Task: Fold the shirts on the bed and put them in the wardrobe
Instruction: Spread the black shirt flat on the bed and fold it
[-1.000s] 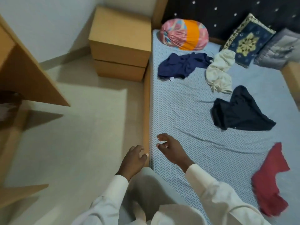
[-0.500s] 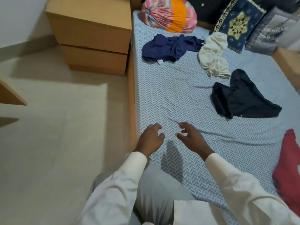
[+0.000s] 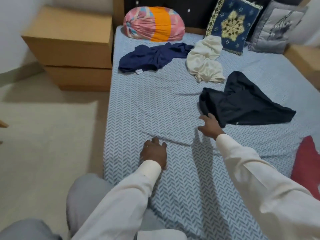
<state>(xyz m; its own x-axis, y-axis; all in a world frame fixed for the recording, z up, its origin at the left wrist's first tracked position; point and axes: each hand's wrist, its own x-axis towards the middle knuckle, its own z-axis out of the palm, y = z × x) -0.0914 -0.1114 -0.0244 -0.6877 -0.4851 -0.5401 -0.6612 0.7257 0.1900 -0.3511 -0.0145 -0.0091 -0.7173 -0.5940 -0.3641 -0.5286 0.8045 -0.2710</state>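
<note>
**A:** What has moved since half a second ago?

**B:** The right hand (image 3: 210, 126) has gone out across the bed (image 3: 155, 104) to the black shirt (image 3: 242, 104). Before, it hovered close beside the left hand (image 3: 154, 153).

**A:** How is it set?

**B:** Its fingers are spread, with the tips at the shirt's near-left corner. It grips nothing.

**A:** And the left?

**B:** Palm down on the sheet near the bed's left edge, fingers loosely bent, holding nothing.

**A:** Where are the shirts?

**B:** All lie crumpled. The black one is mid-bed, toward the right edge. The navy shirt (image 3: 152, 58) lies toward the head end by the left edge, with the cream shirt (image 3: 206, 61) just right of it. The red shirt (image 3: 306, 163) is at the near right edge, partly out of frame.

**A:** Anything else?

**B:** A pink-and-orange bundle (image 3: 154, 24) in the head-left corner, and a wooden bedside cabinet (image 3: 72, 49) against the bed's left side.
</note>
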